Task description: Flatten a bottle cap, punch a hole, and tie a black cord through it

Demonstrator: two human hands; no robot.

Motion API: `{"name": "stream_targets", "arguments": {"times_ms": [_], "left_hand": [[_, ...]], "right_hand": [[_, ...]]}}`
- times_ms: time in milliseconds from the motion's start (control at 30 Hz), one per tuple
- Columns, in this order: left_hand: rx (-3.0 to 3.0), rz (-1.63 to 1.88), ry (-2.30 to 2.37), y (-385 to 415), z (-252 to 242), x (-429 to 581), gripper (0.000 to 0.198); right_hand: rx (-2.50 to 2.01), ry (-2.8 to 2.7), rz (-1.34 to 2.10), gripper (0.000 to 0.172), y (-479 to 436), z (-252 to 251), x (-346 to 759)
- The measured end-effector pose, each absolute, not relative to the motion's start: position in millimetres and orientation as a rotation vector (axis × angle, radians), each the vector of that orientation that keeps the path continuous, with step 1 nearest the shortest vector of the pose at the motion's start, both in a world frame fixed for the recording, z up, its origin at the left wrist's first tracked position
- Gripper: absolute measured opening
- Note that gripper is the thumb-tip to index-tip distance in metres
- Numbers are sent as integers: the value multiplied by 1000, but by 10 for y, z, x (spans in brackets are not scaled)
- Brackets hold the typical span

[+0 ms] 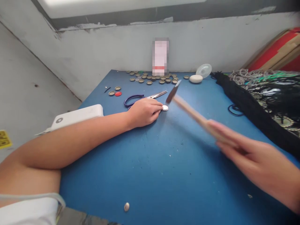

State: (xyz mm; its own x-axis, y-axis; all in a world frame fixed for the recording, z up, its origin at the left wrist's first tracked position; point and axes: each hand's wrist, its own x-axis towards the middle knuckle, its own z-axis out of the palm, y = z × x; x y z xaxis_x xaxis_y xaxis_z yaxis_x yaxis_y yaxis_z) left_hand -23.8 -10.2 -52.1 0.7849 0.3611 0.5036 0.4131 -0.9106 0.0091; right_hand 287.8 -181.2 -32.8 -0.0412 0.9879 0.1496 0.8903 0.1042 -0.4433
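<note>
My right hand is wrapped round the wooden handle of a hammer, both blurred by motion. The hammer's metal head is raised just above and to the right of a silver bottle cap on the table. My left hand lies on the table with its fingertips pressed together at the left edge of that cap, holding it down. Partly under and behind my left hand rests a pair of scissors with dark blue handles, blades pointing right.
Many bottle caps lie along the back of the blue table. A blurred-out upright phone-like thing leans on the wall. A white power bank stands left; black cloth and cords fill the right. A small pale stone sits near the front.
</note>
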Motion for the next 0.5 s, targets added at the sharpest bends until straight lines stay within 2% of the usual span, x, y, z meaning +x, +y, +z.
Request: {"name": "stream_targets", "arguments": {"times_ms": [167,300,500], "left_hand": [[-2878,-787,-599,-103,-509,-240,29],[-2907,-765,-640,-101,-494,-240,28],[-2936,-722,-645,-95,-486,-254,34]], "right_hand": [[-1947,-1871,570,65,-1742,-272,2697],[-1973,-1865,410,71,-1758,-267,2758],[-1973,-1981,223,65,-1713,-299,2905]]}}
